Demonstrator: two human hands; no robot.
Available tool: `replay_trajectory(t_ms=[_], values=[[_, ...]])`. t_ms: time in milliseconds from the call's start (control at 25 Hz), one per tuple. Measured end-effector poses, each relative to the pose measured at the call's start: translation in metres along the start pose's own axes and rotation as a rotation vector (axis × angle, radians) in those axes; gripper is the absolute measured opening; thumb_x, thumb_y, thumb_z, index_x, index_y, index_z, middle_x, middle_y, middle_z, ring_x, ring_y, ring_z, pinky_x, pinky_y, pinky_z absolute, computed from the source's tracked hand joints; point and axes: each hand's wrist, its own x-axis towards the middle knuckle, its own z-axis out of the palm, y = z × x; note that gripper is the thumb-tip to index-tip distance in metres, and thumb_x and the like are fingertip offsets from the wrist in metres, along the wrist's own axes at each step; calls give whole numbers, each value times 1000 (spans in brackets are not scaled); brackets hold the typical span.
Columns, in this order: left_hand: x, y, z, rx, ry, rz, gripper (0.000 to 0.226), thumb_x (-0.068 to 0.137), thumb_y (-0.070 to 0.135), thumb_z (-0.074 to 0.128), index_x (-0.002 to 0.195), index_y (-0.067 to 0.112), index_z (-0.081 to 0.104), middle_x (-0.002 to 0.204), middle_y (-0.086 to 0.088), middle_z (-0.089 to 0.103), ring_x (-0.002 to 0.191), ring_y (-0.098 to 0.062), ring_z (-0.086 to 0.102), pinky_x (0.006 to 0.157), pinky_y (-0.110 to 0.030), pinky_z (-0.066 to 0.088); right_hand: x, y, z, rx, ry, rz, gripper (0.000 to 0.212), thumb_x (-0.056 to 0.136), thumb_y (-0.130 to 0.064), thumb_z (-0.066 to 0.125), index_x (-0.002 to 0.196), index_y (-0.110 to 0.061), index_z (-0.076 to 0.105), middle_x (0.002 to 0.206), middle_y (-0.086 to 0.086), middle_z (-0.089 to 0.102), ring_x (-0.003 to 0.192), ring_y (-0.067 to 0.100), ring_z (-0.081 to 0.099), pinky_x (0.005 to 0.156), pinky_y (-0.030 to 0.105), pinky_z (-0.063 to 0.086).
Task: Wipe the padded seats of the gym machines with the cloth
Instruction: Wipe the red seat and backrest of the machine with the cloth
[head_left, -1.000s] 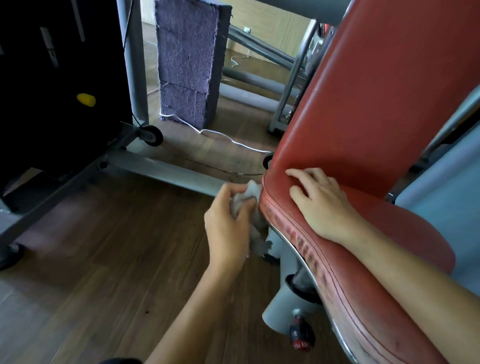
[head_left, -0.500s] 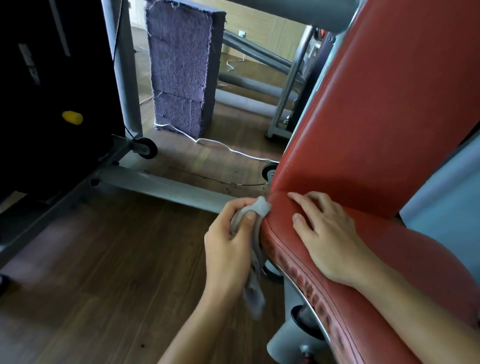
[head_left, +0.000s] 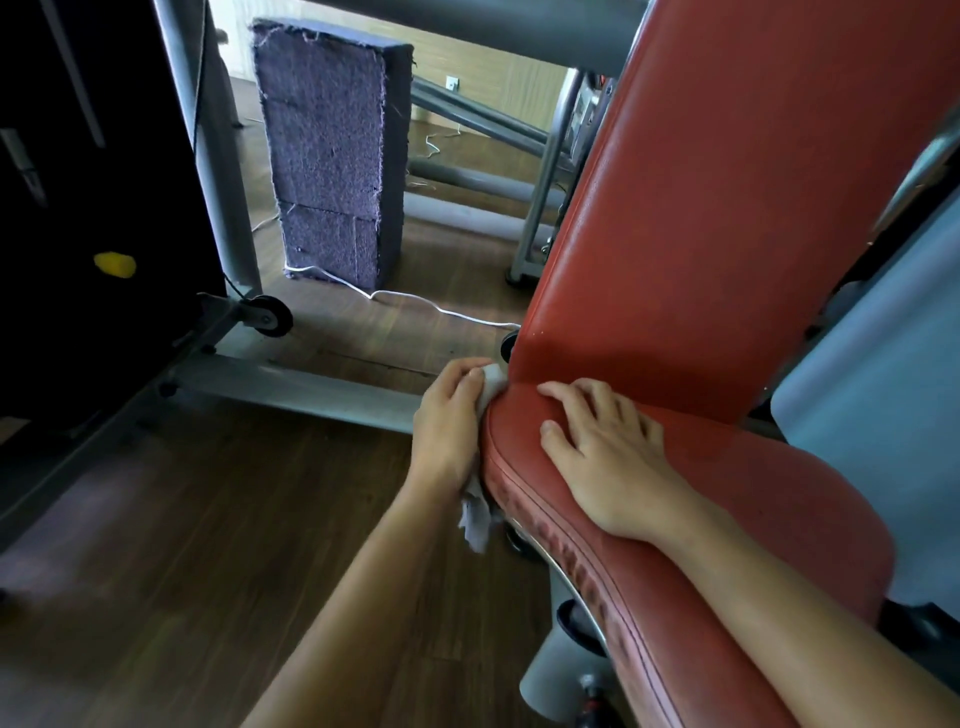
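A red padded seat (head_left: 737, 499) with a red padded backrest (head_left: 727, 208) fills the right half of the head view. My left hand (head_left: 449, 431) grips a pale grey cloth (head_left: 491, 384) and holds it against the seat's left side edge, near the corner where seat meets backrest. A loose end of the cloth (head_left: 475, 522) hangs below my wrist. My right hand (head_left: 602, 447) rests flat on top of the seat with fingers spread, close to that same corner.
A grey steel frame bar (head_left: 291, 387) runs across the wooden floor left of the seat. A purple carpeted block (head_left: 332, 156) stands behind it, with a white cable (head_left: 441, 309) on the floor. A dark machine with a yellow knob (head_left: 114, 264) stands at left.
My left hand has slid the cloth along the seat's side edge toward the backrest corner. My right hand has stayed flat on the seat. The camera has moved closer.
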Motion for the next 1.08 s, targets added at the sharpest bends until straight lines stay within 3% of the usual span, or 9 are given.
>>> replay_trajectory(t_ms=[80,200,360,480,680,800,920,1000,1080], values=[[-15,-7,-3,1,32,-3,29,104,31,44,100,31,73,98,10,74,98,-8,68,91,-33,54,-1,0,-1,5,-16,3,46,103,-48,24,148,-42,24,152,-8,22,145,17,18,119,45,10],[-51,-8,-9,22,104,96,25,104,32,46,100,31,71,93,12,72,89,0,66,76,-20,54,0,1,0,-2,0,7,46,103,-48,26,147,-40,28,152,-6,25,145,19,20,118,47,13],[-13,18,6,281,71,22,28,102,32,47,100,22,73,99,2,72,101,-19,63,80,-32,41,-4,0,-1,51,99,19,44,100,-49,38,140,-30,42,145,-4,38,137,24,33,114,47,22],[-25,18,3,358,112,105,27,102,34,50,94,21,72,95,-1,71,97,-21,63,83,-35,44,-11,-2,-9,97,185,32,41,95,-49,51,128,-25,56,134,-1,51,128,25,44,106,45,34],[-61,34,-2,625,88,263,18,96,31,63,94,15,71,101,0,54,89,-17,54,78,-27,34,-59,40,-37,156,95,-1,28,97,-38,52,117,-27,68,124,-4,60,121,21,54,104,44,43],[-52,61,23,678,151,362,19,91,29,67,95,11,72,102,-3,52,90,-14,48,74,-22,29,-103,84,-38,240,146,6,29,100,-29,49,125,-30,65,130,-10,58,126,13,51,109,41,39],[-27,70,69,755,-60,324,24,89,33,70,104,14,72,103,-4,60,97,-14,52,86,-25,39,-112,96,-29,443,307,-34,38,98,-18,52,135,-29,59,132,-8,57,125,11,53,108,31,38],[-13,82,78,643,-245,180,23,95,32,63,105,13,71,107,-5,67,102,-20,61,94,-31,46,-109,99,-25,500,376,-41,45,97,-17,54,140,-30,54,133,-9,55,125,10,52,108,33,39],[-6,87,56,579,-451,134,22,100,23,57,111,13,73,111,3,70,105,-13,63,95,-25,47,-108,102,-23,566,444,-17,46,98,-17,53,143,-29,51,135,-10,53,127,8,49,108,27,38]])
